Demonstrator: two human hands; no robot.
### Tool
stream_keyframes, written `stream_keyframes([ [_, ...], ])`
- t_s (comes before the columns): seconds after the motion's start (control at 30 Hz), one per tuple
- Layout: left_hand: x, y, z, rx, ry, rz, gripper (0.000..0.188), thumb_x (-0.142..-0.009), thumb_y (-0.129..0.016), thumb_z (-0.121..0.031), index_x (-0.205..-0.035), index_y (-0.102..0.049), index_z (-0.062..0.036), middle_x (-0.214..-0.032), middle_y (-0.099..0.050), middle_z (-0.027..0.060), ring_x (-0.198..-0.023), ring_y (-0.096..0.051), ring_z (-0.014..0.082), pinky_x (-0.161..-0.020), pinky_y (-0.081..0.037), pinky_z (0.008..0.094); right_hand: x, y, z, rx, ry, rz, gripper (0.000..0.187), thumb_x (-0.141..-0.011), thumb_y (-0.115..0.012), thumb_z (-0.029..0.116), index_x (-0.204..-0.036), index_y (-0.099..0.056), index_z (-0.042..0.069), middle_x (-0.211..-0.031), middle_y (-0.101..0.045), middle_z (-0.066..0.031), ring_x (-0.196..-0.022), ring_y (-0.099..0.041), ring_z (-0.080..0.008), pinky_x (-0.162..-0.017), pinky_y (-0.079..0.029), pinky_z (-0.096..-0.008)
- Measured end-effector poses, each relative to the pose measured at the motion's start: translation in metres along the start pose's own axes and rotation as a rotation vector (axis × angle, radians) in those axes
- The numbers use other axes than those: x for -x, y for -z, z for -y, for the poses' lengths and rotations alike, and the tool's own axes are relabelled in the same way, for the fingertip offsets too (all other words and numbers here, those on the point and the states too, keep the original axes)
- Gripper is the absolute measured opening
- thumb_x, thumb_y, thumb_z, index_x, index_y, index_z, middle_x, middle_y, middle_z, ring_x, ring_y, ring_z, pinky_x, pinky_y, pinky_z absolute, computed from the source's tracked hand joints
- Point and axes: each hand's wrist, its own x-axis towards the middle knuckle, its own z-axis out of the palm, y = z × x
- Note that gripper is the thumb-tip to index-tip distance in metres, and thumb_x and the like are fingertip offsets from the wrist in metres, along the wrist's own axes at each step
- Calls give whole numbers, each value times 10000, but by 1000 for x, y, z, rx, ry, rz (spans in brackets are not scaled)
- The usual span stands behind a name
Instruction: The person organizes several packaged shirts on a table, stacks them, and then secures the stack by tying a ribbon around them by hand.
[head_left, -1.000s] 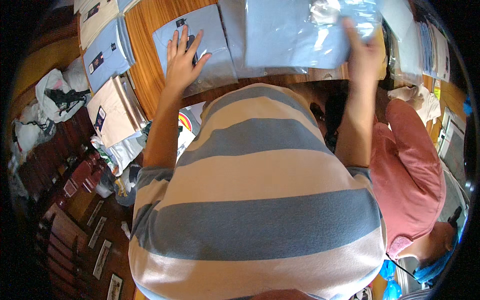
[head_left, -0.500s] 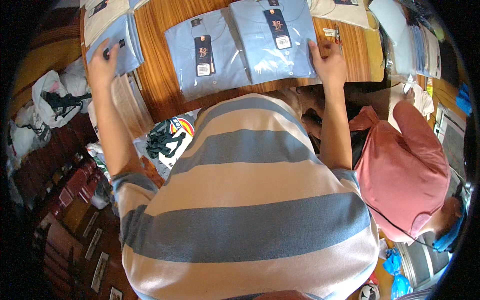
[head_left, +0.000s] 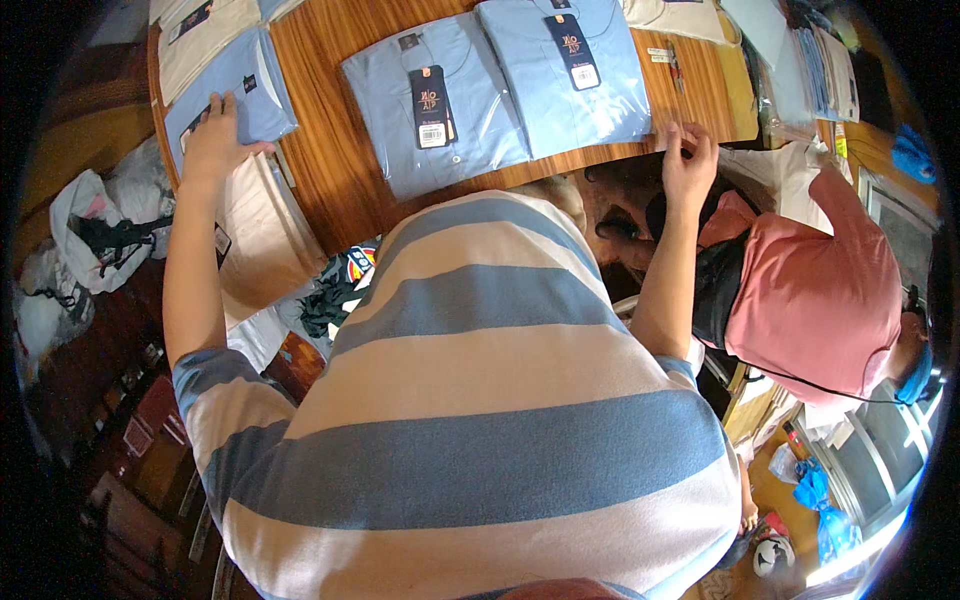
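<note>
My left hand [head_left: 214,140] rests on the near part of a stack of folded light-blue shirts [head_left: 245,85] at the table's left end. Its fingers lie extended on the top shirt, and the thumb points right along the near edge. In front of me two folded blue shirts in clear plastic bags, a left one [head_left: 385,110] and a right one [head_left: 520,85], lie side by side, each with a dark hang tag. Just beyond the right shirt's near corner, my right hand [head_left: 690,170] hovers at the table edge, fingers loosely bent and apart, with nothing visible in them.
The wooden table [head_left: 310,120] also bears cream folded garments [head_left: 190,45] at far left. Below my left arm hangs a pale garment stack [head_left: 260,230]. A person in a pink top [head_left: 815,290] works at my right. White plastic bags [head_left: 95,215] lie at left.
My right hand has left the right bagged shirt and drawn back toward the table edge. My left hand shifted slightly nearer on the blue stack. The person at right has moved an arm.
</note>
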Motion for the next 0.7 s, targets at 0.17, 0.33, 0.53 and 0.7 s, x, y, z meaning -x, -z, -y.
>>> stream_keyframes([
  [0.17, 3, -5, 15, 69, -82, -175, 767, -897, -686, -507, -1435, -511, 11, -1339, -612, 292, -1185, -649, 408, -959, -556, 498, -10, 19, -5, 40, -32, -51, 439, -1039, -601, 382, -1095, -701, -41, -1139, -654, -234, -1030, -646, -396, -909, -510, -459],
  [0.33, 5, 13, 37, 173, 13, -253, 418, -1021, -537, -389, -1279, -653, -81, -1006, -725, 275, -927, -711, 456, -839, -564, 548, -24, 26, 2, -47, -56, -58, 393, -1074, -536, 326, -1084, -711, -25, -1055, -678, -207, -997, -652, -376, -886, -513, -438],
  [0.53, 49, 95, 68, 585, 283, -921, 340, -1048, -600, -297, -1221, -713, -29, -1015, -763, 183, -919, -733, 278, -809, -560, 362, -38, 11, 52, -619, -296, 29, 411, -1088, -535, 335, -1206, -680, -31, -1219, -701, -120, -1036, -693, -197, -809, -574, -336],
  [0.7, 89, 163, 80, 1584, 36, -1138, 228, -1013, -630, -123, -1195, -714, -13, -1117, -746, 99, -1000, -683, 164, -903, -524, 311, -58, -8, 149, -933, 86, 411, 334, -1044, -625, 260, -1249, -663, -2, -1203, -713, -112, -1068, -678, -191, -911, -547, -338],
])
